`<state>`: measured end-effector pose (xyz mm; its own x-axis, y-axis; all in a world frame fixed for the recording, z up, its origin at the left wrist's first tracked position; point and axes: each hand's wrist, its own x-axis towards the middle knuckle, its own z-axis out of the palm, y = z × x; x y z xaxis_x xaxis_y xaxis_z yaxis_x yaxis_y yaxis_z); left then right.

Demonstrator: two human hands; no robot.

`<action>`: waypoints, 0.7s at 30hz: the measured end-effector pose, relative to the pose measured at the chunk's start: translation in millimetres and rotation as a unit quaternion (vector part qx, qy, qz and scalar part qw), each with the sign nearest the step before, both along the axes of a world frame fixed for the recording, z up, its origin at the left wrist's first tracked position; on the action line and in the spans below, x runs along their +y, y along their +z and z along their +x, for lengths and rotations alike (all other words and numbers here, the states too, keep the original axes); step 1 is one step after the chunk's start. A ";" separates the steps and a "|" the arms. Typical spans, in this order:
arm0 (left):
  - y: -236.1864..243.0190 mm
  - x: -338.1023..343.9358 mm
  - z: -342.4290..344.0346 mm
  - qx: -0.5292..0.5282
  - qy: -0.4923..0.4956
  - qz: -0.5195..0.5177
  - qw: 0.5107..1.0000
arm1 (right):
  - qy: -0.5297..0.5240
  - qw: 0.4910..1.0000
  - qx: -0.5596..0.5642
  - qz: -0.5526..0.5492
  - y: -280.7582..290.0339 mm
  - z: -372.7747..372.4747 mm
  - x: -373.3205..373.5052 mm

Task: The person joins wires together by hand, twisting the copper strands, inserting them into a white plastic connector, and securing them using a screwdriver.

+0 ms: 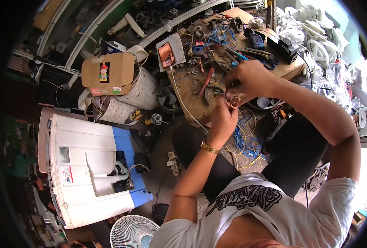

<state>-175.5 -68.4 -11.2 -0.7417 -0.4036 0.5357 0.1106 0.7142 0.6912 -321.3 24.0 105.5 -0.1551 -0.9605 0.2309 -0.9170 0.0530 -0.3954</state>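
My left hand (225, 120) holds up a small round copper-coloured part (234, 101), which looks like a ring of wound wire, between thumb and fingers. From above, my right hand (251, 80) reaches in with curled fingers closed at the part's upper edge. Whatever those fingertips pinch is hidden. Both hands are over the near edge of a wooden workbench (187, 93). On the bench beside them lie a red-handled tool (207, 81) and a dark curved piece (212, 95). Just past my right hand are several pliers (256, 53) and blue-handled scissors (269, 64).
A phone (166, 55) with a white cable rests at the bench's left. Loose blue and yellow wires (247, 138) hang below the hands. To the left are a cardboard box (109, 72), white baskets (140, 91) and a white-and-blue appliance (82, 136); a fan (129, 233) stands nearer.
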 end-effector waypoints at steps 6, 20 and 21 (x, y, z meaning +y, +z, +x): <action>7.9 2.3 1.2 -0.008 0.119 0.055 0.991 | -0.029 0.963 -0.264 0.034 -55.7 -12.7 -8.3; -23.7 -19.2 -39.9 -0.257 0.165 -0.222 0.926 | -0.315 0.632 -0.702 0.091 -76.2 45.2 -3.2; -29.6 -18.7 -43.9 -0.275 0.146 -0.250 0.917 | -0.322 0.653 -0.678 0.101 -85.5 43.7 -3.1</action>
<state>-219.4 -87.1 -40.8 -0.8552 -0.4331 0.2848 -0.4022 0.9010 0.1625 -277.6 20.9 20.0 -0.4723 -0.5853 -0.6590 0.5071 0.4311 -0.7463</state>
